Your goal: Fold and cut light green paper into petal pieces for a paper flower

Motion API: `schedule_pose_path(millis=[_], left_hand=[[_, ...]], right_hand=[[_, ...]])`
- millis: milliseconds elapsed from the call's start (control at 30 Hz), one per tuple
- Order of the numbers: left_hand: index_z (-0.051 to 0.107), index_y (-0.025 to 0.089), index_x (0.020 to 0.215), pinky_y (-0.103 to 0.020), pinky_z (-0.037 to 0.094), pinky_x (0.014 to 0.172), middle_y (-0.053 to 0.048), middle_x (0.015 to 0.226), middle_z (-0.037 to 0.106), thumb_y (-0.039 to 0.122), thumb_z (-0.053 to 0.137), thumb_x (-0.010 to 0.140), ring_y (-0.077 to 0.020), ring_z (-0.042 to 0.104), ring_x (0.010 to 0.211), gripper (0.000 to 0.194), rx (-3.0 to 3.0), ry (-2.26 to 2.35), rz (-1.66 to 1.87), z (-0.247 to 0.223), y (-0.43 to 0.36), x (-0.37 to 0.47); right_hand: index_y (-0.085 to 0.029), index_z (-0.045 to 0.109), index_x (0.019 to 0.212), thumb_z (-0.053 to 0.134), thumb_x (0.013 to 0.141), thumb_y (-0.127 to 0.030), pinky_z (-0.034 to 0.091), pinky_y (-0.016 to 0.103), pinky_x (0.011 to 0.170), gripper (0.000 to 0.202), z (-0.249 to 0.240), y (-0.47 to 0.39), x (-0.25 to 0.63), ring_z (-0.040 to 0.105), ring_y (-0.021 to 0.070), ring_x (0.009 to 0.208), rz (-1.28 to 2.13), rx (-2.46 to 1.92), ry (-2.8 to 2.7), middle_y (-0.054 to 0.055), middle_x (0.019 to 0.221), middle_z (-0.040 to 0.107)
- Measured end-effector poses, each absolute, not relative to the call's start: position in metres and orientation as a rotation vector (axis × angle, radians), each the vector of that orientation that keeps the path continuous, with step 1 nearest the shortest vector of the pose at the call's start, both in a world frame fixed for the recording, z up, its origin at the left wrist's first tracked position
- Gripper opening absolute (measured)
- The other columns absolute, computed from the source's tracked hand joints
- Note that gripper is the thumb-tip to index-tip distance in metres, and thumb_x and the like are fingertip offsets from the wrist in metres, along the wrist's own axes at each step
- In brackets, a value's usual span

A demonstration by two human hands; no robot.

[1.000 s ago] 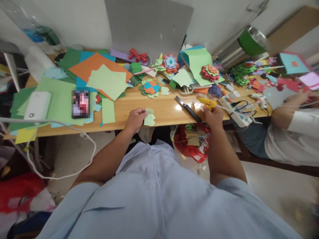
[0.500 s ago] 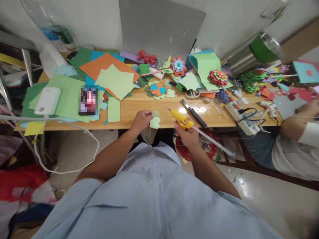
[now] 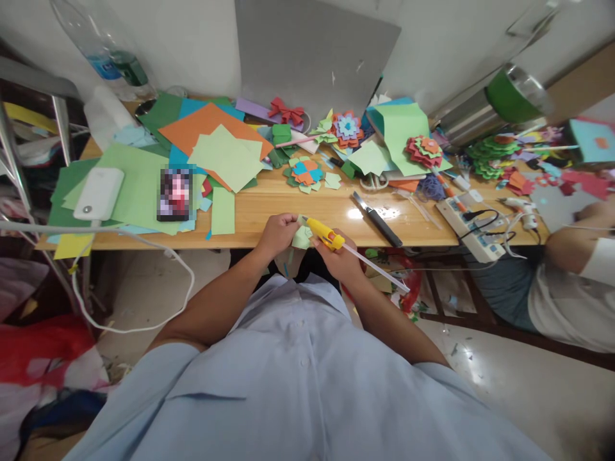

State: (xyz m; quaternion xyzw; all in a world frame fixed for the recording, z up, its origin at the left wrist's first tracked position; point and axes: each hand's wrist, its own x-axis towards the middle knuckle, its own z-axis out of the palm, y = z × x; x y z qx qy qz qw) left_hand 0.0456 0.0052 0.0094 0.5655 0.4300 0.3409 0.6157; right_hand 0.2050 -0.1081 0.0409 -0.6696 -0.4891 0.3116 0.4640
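Between the fingertips of my left hand (image 3: 278,235) is a small pale green paper cutout (image 3: 302,238), held at the table's front edge. My right hand (image 3: 340,257) is wrapped round a yellow glue gun (image 3: 324,233), with a long clear glue stick (image 3: 379,269) sticking out of its back. The gun's tip is at the upper part of the cutout; whether it touches cannot be made out. Behind my hands lies a layered paper flower (image 3: 307,171) in orange, blue and green. A black-handled utility knife (image 3: 379,221) rests to the right.
Coloured paper sheets (image 3: 139,186), a white power bank (image 3: 98,193) and a phone (image 3: 173,194) cover the left side. Finished paper flowers (image 3: 346,129) stand at the back. On the right are a power strip (image 3: 468,230), a white glue gun (image 3: 523,208) and another person's arm (image 3: 574,240).
My right hand has moved left with the glue gun, bringing its tip to the paper cutout. My left hand still holds the cutout. The view has shifted slightly.
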Motion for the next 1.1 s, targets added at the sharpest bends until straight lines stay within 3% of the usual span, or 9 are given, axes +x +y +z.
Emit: schedule_pose_path(millis=[400,1100], left_hand=[[0.08,0.015,0.09,-0.024,0.048,0.063,-0.002,0.081,0.076,0.032,0.063,0.084,-0.0148,0.062,0.07,0.025,1.401,0.998,0.776,0.016,0.003,0.045],[0.078,0.016,0.088,-0.025,0.047,0.063,-0.002,0.08,0.073,0.037,0.063,0.082,-0.015,0.06,0.069,0.026,1.408,0.999,0.772,0.018,0.001,0.044]], right_hand=[[-0.024,0.059,0.08,0.074,0.088,-0.051,0.045,0.03,0.065,0.032,0.026,-0.102,0.208,0.052,0.0149,0.067,0.808,-1.642,-1.214,-0.003,0.073,0.06],[-0.023,0.067,0.085,0.078,0.083,-0.056,0.051,0.033,0.069,0.036,0.022,-0.099,0.208,0.061,0.0192,0.074,0.893,-1.635,-1.116,0.003,0.082,0.07]])
